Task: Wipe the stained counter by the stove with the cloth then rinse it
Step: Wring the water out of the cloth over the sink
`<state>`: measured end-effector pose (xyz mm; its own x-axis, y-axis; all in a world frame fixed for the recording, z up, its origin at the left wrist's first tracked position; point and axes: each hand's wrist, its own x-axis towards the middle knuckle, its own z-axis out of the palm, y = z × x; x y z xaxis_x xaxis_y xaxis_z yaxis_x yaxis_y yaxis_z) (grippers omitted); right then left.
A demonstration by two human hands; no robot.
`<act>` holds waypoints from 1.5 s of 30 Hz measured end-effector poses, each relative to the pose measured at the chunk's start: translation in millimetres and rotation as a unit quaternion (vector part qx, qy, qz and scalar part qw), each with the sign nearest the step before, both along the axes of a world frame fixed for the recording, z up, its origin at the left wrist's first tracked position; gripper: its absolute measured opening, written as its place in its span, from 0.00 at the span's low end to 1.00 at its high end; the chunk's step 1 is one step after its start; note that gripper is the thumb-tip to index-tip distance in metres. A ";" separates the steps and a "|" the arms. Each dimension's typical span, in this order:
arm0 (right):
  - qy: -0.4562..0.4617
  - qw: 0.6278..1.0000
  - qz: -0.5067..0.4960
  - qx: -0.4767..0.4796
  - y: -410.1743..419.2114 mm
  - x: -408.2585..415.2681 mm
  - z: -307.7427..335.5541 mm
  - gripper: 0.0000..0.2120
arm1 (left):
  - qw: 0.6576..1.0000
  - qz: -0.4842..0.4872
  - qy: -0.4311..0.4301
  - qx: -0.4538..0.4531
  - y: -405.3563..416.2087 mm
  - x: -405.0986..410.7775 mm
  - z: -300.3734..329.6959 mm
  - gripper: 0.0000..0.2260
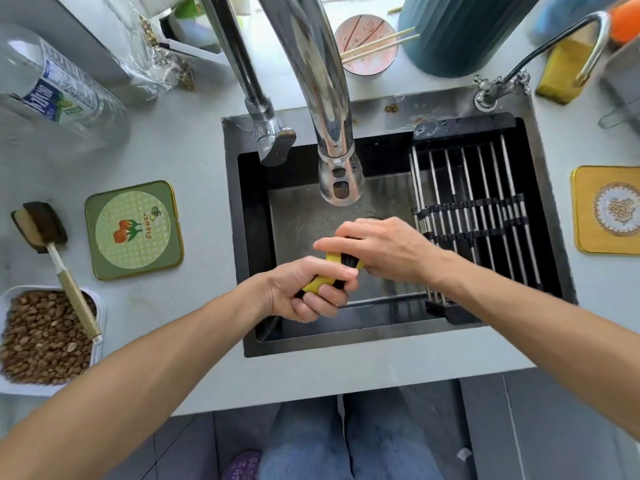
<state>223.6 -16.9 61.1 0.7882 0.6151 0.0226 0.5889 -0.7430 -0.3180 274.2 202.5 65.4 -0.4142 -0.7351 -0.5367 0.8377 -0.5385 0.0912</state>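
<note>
Both hands are over the sink (388,344), and I read them as clamped on the cloth (327,277): my left hand (308,289) is curled tight around its nearer, yellow end, and my right hand (384,249) is closed over the farther end, where a dark stripe shows between the fingers. The cloth is bunched into a short roll held between the two fists, above the basin and just short of the faucet (341,183) spout. I see no water running from the spout, though a thin stream would be hard to make out against the steel.

I judge this to be the rinsing part of the task, at the wringing stage; the wiping by the stove cannot be checked, since no stove is in view. The next move calls for twisting the fists against each other over the basin so the drips fall inside, or for freeing one hand to reach the lever (273,140) if more water is needed.

As for containers: the basin holds a black drying rack (485,209) on its right side and is otherwise bare. On the table (194,147) to the left, a white tray (100,306) is full of brown nuts (38,334), with a brush (65,271) lying across its rim. Behind the faucet a pink bowl (367,46) holds chopsticks (381,45).
</note>
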 end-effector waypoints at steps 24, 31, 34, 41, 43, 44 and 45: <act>0.581 0.743 -0.316 0.104 14.7 2.0 -26.6 0.13 | 0.333 -0.280 -0.899 0.041 -43.9 1.5 -43.2 0.08; 0.276 0.902 -0.330 0.033 10.2 -16.1 -20.7 0.32 | 0.801 -0.122 -0.534 0.242 -36.9 1.9 -33.4 0.09; 0.121 0.944 -0.291 0.094 7.4 -34.6 -16.0 0.36 | 0.941 0.016 -0.271 0.201 -26.6 -3.7 -25.9 0.06; 0.034 0.972 -0.193 0.129 14.7 -35.0 -19.7 0.25 | 0.996 0.057 -0.049 0.037 -21.4 -14.3 -1.7 0.12; -0.033 0.967 -0.186 0.172 20.2 -28.7 -17.3 0.10 | 0.999 0.040 -0.014 -0.011 -22.3 -16.0 5.8 0.15; -0.061 0.962 -0.185 0.189 21.9 -25.4 -14.6 0.04 | 0.999 0.032 0.000 -0.027 -22.8 -17.3 9.3 0.16; -0.085 0.959 -0.183 0.201 23.2 -21.6 -9.9 0.03 | 0.999 0.024 0.010 -0.038 -23.4 -18.3 12.1 0.17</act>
<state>202.0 6.3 51.3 0.9130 0.2133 0.3477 0.3819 -0.7467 -0.5447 255.8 179.1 77.6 -0.3881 -0.7926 -0.4703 0.8644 -0.4900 0.1126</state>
